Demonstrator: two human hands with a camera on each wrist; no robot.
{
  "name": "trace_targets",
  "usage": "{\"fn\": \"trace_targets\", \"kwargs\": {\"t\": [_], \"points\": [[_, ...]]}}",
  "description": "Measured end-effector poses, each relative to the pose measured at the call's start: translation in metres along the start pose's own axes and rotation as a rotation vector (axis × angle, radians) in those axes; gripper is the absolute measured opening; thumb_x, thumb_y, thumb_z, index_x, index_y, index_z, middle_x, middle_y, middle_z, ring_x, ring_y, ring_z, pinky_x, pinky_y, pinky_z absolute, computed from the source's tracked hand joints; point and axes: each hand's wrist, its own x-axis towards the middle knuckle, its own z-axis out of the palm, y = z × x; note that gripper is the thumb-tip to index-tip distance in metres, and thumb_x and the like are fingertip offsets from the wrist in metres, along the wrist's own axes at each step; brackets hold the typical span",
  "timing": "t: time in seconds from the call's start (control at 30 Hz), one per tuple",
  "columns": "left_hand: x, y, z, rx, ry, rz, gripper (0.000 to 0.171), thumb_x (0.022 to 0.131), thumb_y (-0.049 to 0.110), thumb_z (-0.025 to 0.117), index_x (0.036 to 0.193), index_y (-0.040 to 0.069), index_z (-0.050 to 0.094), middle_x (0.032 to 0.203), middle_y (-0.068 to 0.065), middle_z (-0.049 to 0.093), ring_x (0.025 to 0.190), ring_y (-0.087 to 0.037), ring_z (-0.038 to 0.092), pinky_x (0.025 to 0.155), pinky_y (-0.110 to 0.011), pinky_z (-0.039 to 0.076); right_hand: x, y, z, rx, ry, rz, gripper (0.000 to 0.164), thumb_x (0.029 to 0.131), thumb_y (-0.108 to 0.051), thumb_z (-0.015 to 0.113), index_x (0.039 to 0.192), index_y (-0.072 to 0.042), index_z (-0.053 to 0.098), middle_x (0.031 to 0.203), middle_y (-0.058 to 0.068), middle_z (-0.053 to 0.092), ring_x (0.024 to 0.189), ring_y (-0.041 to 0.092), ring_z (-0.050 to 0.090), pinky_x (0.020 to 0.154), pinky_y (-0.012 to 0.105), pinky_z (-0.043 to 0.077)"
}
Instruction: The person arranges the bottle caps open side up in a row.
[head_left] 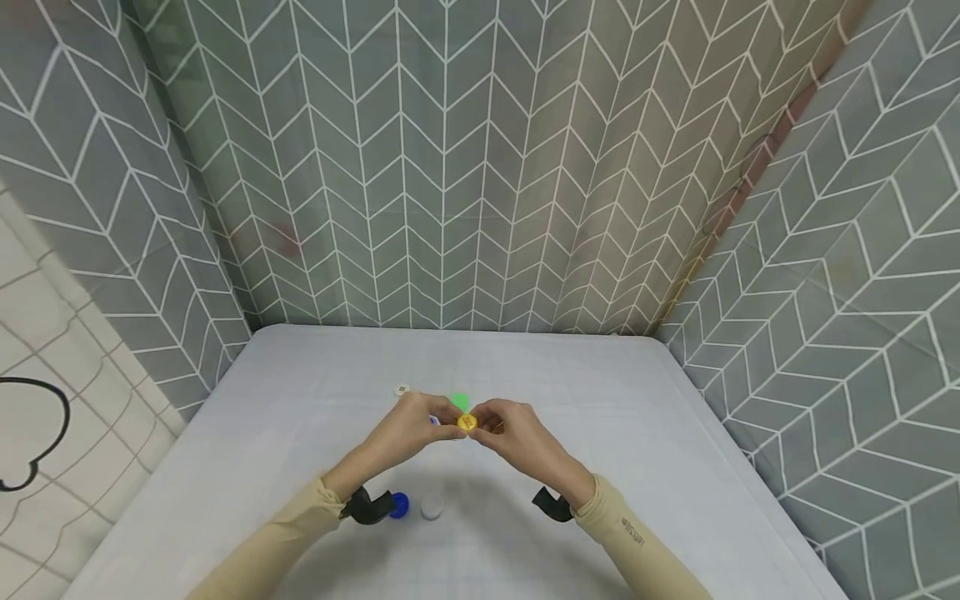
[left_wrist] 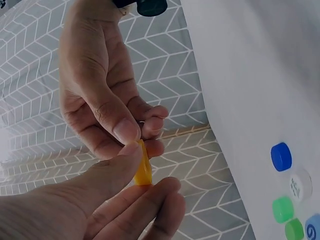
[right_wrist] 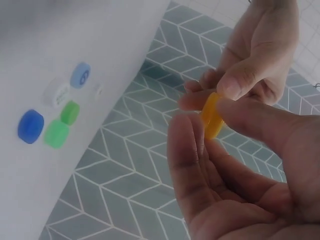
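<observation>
A yellow bottle cap (head_left: 467,422) is held up above the table between both hands. My left hand (head_left: 420,423) pinches its left edge with thumb and fingers. From the other side, my right hand (head_left: 517,433) grips the right edge the same way. In the left wrist view the yellow cap (left_wrist: 143,167) appears nearly edge-on, with fingertips covering its ends. The right wrist view also shows the cap (right_wrist: 212,117) tilted between the two thumbs and the fingers.
Several caps lie below on the white tabletop (head_left: 585,375): dark blue (right_wrist: 31,126), mint green (right_wrist: 57,133), green (right_wrist: 70,113), white (right_wrist: 57,94) and light blue with a swirl (right_wrist: 80,75). A small pale cap (head_left: 402,390) lies farther back. Patterned curtains (head_left: 450,167) surround the table.
</observation>
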Motion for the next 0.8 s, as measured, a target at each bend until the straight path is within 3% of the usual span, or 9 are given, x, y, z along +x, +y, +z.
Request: {"fn": "trace_targets", "kwargs": {"t": [0.3,0.57,0.8], "points": [[-0.005,0.008,0.01,-0.018,-0.009,0.017,0.018,0.08,0.028,0.078,0.095,0.019,0.072,0.085,0.013,0.07,0.078,-0.003,0.063,0.064,-0.023,0.05,-0.017,0.004,0.001,0.037,0.031,-0.022,0.021,0.091,-0.02,0.068,0.109,-0.011,0.068,0.098,-0.003,0.07,0.083,0.006,0.065,0.075,0.022,0.054],[-0.008,0.007,0.013,-0.044,0.0,0.031,0.019,0.079,0.018,0.079,0.094,0.014,0.069,0.082,0.008,0.07,0.076,-0.011,0.064,0.063,-0.022,0.05,-0.018,0.009,0.009,0.073,0.085,-0.073,0.024,0.09,-0.015,0.067,0.113,-0.007,0.068,0.098,0.003,0.072,0.081,0.009,0.068,0.07,0.021,0.055],[-0.009,0.003,0.012,-0.066,0.041,0.055,0.016,0.08,0.015,0.078,0.093,0.016,0.069,0.084,0.007,0.072,0.076,-0.004,0.065,0.067,-0.022,0.052,-0.017,0.011,0.013,0.074,0.117,-0.086,0.023,0.09,-0.014,0.068,0.112,-0.008,0.068,0.099,0.002,0.07,0.085,0.01,0.068,0.074,0.02,0.055]]}}
